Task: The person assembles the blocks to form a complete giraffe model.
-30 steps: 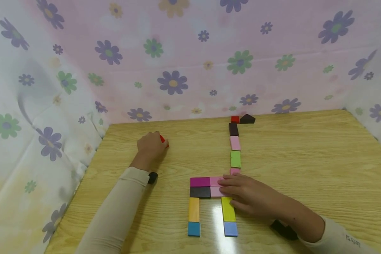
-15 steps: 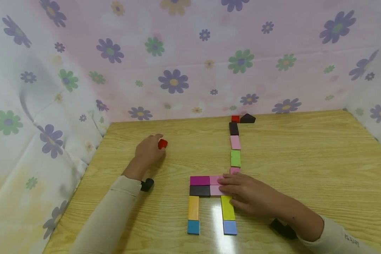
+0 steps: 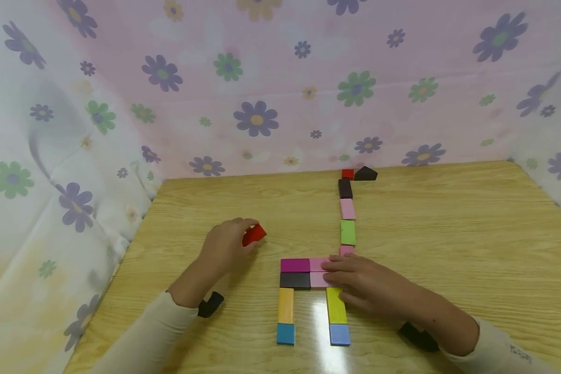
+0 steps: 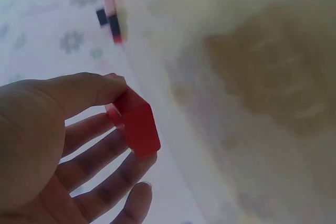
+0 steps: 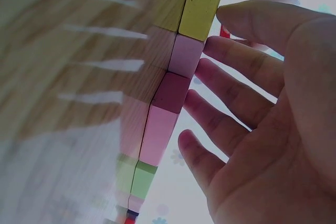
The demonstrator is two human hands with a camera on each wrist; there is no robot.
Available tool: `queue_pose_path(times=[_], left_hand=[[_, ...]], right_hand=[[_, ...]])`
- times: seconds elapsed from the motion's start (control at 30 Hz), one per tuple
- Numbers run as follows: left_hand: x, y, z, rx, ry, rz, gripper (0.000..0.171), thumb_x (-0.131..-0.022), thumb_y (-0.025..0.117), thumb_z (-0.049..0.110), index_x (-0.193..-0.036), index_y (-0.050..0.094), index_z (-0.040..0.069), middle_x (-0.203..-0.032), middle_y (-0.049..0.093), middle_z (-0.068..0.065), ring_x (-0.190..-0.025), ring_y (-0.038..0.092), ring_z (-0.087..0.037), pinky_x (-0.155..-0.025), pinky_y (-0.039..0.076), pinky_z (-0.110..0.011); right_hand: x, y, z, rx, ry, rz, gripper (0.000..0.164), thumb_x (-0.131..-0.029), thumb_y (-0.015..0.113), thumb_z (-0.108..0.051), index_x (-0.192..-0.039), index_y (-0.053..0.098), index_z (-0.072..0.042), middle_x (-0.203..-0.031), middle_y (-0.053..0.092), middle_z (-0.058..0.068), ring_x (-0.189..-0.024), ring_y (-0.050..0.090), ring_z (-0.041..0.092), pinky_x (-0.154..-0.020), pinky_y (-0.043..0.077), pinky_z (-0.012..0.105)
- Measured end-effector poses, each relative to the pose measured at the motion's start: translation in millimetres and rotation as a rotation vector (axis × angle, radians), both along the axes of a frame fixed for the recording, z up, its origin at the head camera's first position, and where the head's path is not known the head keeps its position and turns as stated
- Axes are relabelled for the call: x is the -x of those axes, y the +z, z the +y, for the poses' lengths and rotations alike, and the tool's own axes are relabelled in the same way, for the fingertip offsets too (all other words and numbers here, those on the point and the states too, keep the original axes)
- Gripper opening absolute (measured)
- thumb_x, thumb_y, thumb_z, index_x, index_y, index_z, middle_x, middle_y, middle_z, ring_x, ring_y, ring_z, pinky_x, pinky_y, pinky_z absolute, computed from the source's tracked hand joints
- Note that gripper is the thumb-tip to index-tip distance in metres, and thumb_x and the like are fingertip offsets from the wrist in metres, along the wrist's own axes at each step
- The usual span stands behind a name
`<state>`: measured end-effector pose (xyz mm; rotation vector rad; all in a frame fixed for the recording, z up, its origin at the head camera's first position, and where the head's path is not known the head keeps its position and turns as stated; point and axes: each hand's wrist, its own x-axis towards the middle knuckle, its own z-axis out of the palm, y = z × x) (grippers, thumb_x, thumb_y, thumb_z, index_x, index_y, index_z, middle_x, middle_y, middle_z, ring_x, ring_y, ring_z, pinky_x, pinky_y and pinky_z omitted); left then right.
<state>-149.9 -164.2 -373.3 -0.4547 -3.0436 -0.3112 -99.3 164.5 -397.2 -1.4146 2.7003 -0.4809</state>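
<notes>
My left hand [image 3: 222,248] pinches a red block [image 3: 254,235] between thumb and fingers, left of the block figure. In the left wrist view the red block [image 4: 140,127] sits at the thumb tip with fingers behind it. My right hand [image 3: 378,288] lies with fingers extended, its fingertips at the pink blocks [image 3: 320,280] and the thumb beside a yellow block [image 3: 336,305]. In the right wrist view the fingertips [image 5: 195,98] line up along the edge of the block row. A magenta block [image 3: 295,265] and a black block [image 3: 295,280] form the body's left end.
From the body a line runs back: a green block [image 3: 348,232], a pink block [image 3: 348,209], a dark block [image 3: 345,188], a small red block [image 3: 347,174] and a black angled block [image 3: 366,174]. Orange [image 3: 286,306] and blue blocks [image 3: 285,334] extend toward me. Floral cloth [image 3: 257,78] borders the table.
My left hand has drawn back toward me and slightly right, bringing the red block nearer the figure. The right hand has stayed in place on the blocks.
</notes>
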Motion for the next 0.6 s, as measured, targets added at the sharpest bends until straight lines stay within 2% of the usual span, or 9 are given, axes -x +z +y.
queue_pose_path(times=[0.17,0.3,0.43,0.6], left_hand=[[-25.7,-6.4,5.9,0.037,-0.075,-0.011,0.046,-0.083,0.082,0.028,-0.125,0.069,0.015,-0.115,0.073,-0.009,-0.099,0.070,-0.026,-0.082,0.059,-0.041],[-39.7,-10.6,9.9,0.035,-0.124,-0.055,0.045,-0.082,0.083,0.026,-0.123,0.070,0.013,-0.111,0.073,-0.008,-0.095,0.069,-0.024,-0.082,0.057,-0.042],[-45.8,-15.1,12.7,0.013,-0.159,-0.103,0.043,-0.082,0.082,0.025,-0.121,0.070,0.013,-0.106,0.073,-0.004,-0.087,0.065,-0.018,-0.076,0.055,-0.036],[-48.5,-18.0,13.1,-0.011,-0.155,-0.123,0.042,-0.083,0.081,0.025,-0.122,0.070,0.014,-0.105,0.073,-0.003,-0.086,0.063,-0.016,-0.074,0.054,-0.034]], right_hand=[[-0.6,0.1,-1.0,-0.011,0.001,-0.008,0.041,-0.095,0.066,-0.020,-0.136,0.064,-0.013,-0.147,0.056,0.004,-0.137,0.051,0.028,-0.106,0.046,0.052],[-0.6,0.5,-1.8,-0.025,-0.017,-0.033,0.041,-0.095,0.066,-0.021,-0.136,0.064,-0.014,-0.148,0.055,0.003,-0.138,0.050,0.027,-0.108,0.045,0.051],[-0.8,0.2,-1.6,-0.035,-0.027,-0.051,0.042,-0.095,0.066,-0.022,-0.136,0.063,-0.014,-0.148,0.055,0.002,-0.139,0.049,0.027,-0.108,0.045,0.051],[-0.8,-0.2,-2.0,-0.030,-0.023,-0.050,0.042,-0.095,0.066,-0.022,-0.137,0.063,-0.014,-0.148,0.054,0.002,-0.139,0.049,0.027,-0.108,0.045,0.050]])
